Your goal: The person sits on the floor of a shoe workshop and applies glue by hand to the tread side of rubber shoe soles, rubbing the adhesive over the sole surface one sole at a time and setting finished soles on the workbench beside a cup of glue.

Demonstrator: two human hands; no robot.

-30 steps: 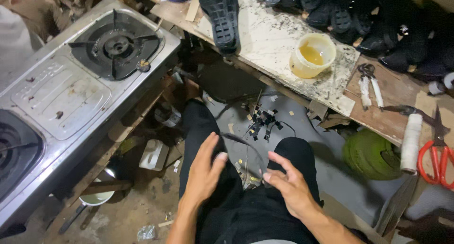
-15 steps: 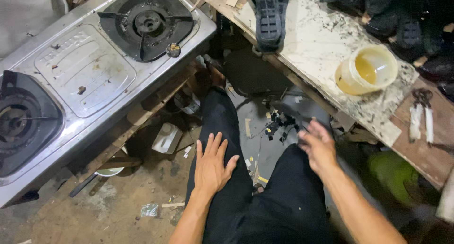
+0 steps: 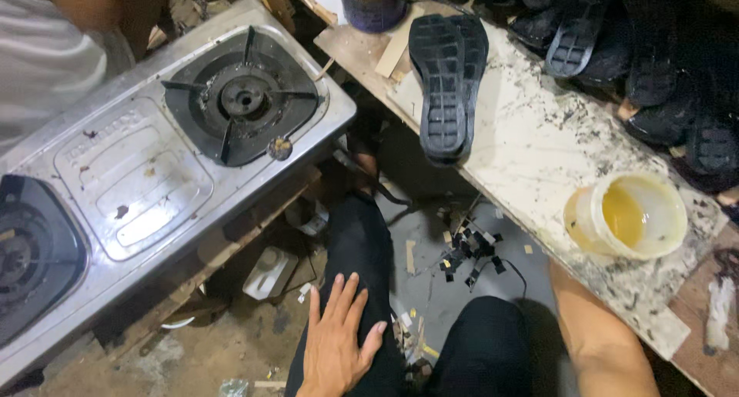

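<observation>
The left hand (image 3: 336,341) is lying open, fingers spread, on the black trouser leg (image 3: 356,247). The right hand is hidden; only its forearm (image 3: 596,331) is showing. Far right of it, a round yellowish plastic tub (image 3: 627,215) is sitting.

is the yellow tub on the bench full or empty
Partly full. The tub stands upright and open, with yellow liquid pooled low inside and bare wall above it.

A cramped shoemaking workshop: black shoe soles (image 3: 447,74) and a glue tub (image 3: 627,215) on a stained workbench (image 3: 539,135), scraps littering the floor (image 3: 462,289).
</observation>
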